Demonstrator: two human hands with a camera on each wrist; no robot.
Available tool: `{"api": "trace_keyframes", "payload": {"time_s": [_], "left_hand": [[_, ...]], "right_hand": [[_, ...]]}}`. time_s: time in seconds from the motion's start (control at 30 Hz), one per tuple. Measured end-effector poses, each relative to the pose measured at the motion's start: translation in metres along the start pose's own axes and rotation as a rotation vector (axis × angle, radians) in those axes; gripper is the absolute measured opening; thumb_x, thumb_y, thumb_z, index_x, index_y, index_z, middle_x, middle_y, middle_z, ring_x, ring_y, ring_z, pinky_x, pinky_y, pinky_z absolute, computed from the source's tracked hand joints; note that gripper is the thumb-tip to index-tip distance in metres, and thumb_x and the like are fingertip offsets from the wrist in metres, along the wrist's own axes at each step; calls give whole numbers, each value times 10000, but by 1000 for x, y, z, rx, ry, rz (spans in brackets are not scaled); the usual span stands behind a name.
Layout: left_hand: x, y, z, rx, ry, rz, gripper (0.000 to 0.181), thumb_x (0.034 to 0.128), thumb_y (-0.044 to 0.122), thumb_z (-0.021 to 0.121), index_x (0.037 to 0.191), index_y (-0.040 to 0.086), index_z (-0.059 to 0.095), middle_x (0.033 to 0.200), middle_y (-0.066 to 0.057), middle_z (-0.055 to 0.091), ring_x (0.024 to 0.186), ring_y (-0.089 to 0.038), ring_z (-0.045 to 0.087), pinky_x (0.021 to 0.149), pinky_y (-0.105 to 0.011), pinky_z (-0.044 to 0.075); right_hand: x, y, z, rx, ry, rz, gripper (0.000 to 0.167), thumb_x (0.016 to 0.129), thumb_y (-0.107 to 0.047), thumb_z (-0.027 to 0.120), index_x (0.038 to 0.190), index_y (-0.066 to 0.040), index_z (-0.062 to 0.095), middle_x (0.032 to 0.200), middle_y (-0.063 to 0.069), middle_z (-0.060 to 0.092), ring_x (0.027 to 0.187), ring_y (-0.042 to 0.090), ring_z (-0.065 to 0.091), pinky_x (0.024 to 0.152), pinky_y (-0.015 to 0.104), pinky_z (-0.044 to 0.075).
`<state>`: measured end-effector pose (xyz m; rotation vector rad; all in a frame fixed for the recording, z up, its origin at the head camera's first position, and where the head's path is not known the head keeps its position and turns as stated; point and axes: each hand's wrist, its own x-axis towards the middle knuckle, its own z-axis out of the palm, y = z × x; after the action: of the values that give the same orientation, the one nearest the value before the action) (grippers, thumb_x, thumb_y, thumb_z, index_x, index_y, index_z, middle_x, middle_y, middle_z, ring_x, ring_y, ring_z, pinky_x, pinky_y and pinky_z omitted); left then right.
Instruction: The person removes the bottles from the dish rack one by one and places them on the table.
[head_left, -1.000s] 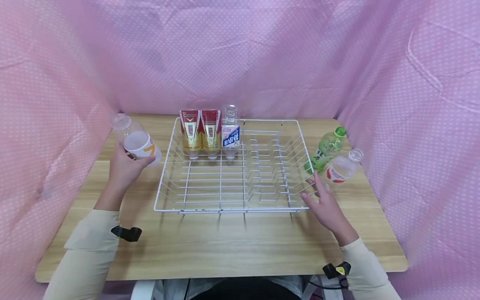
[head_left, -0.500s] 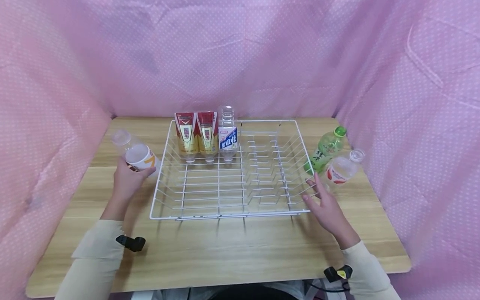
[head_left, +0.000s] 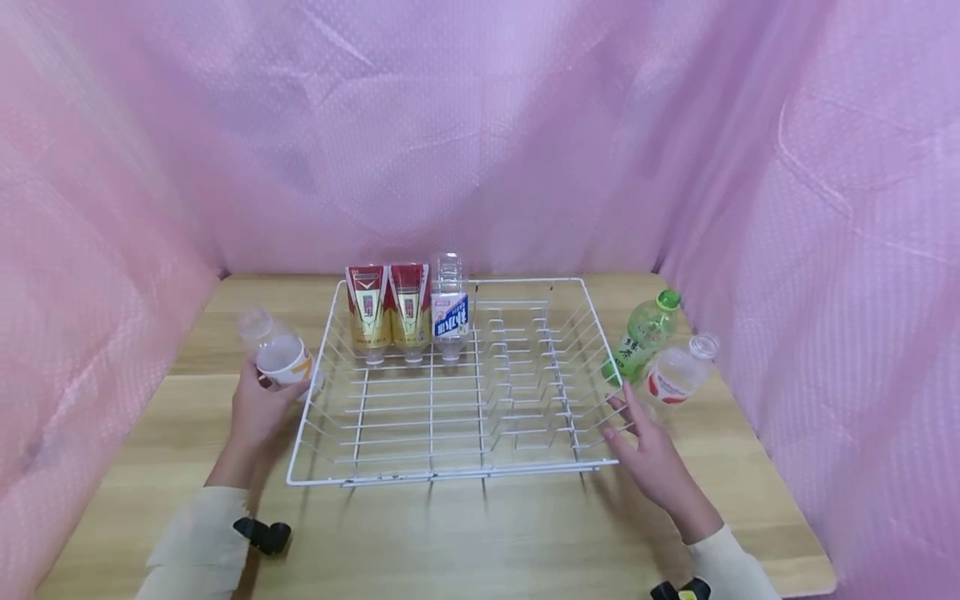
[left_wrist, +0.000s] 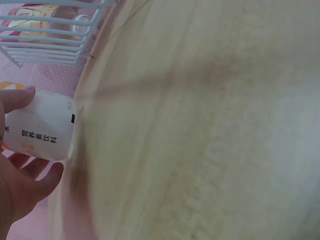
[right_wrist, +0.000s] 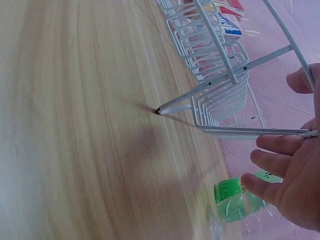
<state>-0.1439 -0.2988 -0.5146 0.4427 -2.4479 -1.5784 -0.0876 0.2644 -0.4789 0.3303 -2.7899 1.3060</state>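
My left hand (head_left: 258, 408) grips a clear plastic bottle (head_left: 281, 354) with a white and orange label, just left of a white wire dish rack (head_left: 457, 479). In the left wrist view the bottle's base is close to the tabletop; whether it touches cannot be told. At the rack's front right corner my right hand (head_left: 652, 458) holds the rim, thumb on one side and fingers on the other. Neck-down along the rack's back left stand two red-and-gold bottles (head_left: 367, 312) (head_left: 409, 310) and a clear bottle (head_left: 450, 317) with a blue-white label.
Right of the rack are a green tea bottle (head_left: 641, 337) and a clear uncapped bottle (head_left: 678, 372) with a red-white label, both near the right hand. The wooden table (head_left: 465, 542) is bordered by pink dotted cloth (head_left: 480, 167) at the back and sides.
The head view has tilted up, so everything sits lower in it. My left hand and its bottle have come slightly nearer the rack. The right hand keeps its place at the rack's corner.
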Motion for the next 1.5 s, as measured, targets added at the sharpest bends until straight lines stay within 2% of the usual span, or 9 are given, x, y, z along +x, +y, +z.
{"api": "trace_keyframes", "payload": {"time_s": [0.27,0.5,0.67,0.9,1.03,1.13,1.27,1.4,1.5], "left_hand": [[-14,-22,11,-24,-20,-14,746,905,170,760,1492,5,330,1382,-241,489,1240,-359,495,942,-290,437],[-7,-30,11,72,5,26,735,905,171,749,1474,-71,351,1337,-317,512,1239,-436,490,1075,-579,360],[-6,-31,9,78,6,19,747,906,170,746,1490,-67,346,1335,-319,517,1242,-432,494,1081,-572,355],[-6,-33,11,65,15,19,758,900,151,749,1507,-45,340,1370,-315,505,1287,-441,472,1116,-567,333],[-7,-35,11,72,26,22,759,906,154,742,1514,-43,333,1383,-321,498,1302,-457,460,1121,-580,320],[-9,-39,13,83,28,17,756,912,169,742,1515,-39,335,1394,-319,494,1305,-466,457,1119,-591,321],[-9,-37,14,91,37,27,739,911,186,745,1503,-30,359,1385,-311,507,1293,-461,470,1109,-593,334],[-8,-33,13,89,54,48,718,911,195,745,1487,-30,381,1364,-306,522,1273,-450,482,1098,-589,346],[-10,-35,12,91,48,43,723,916,214,743,1489,-29,376,1363,-301,522,1268,-441,484,1092,-588,351]], "right_hand": [[-13,0,0,-11,3,-16,764,1006,-118,604,1593,21,134,1466,241,492,1133,520,577,937,667,458],[-3,-1,0,-15,13,-51,753,1007,-90,596,1590,30,134,1454,248,505,1154,498,586,949,641,463],[-5,-2,4,-8,18,-38,746,1011,-105,597,1585,39,143,1448,245,511,1156,479,594,952,599,478],[-4,0,1,-28,33,-44,745,1001,-82,601,1590,23,157,1423,247,538,1161,463,599,948,342,494],[-2,1,1,-13,27,-59,747,994,-53,598,1586,37,151,1416,272,531,1164,482,591,941,181,439],[-3,2,-1,-32,12,-67,743,994,-49,594,1580,53,149,1420,270,527,1171,472,591,937,122,400],[-2,1,-4,-73,-4,-80,747,993,-52,594,1583,46,146,1409,237,555,1149,414,616,939,302,504],[2,-2,-4,-74,-13,-87,752,989,-44,596,1581,55,143,1360,234,594,1050,380,662,886,506,538],[3,-4,-5,-83,-42,-62,759,992,-64,597,1581,56,134,1356,248,588,1027,375,674,868,544,544]]}}
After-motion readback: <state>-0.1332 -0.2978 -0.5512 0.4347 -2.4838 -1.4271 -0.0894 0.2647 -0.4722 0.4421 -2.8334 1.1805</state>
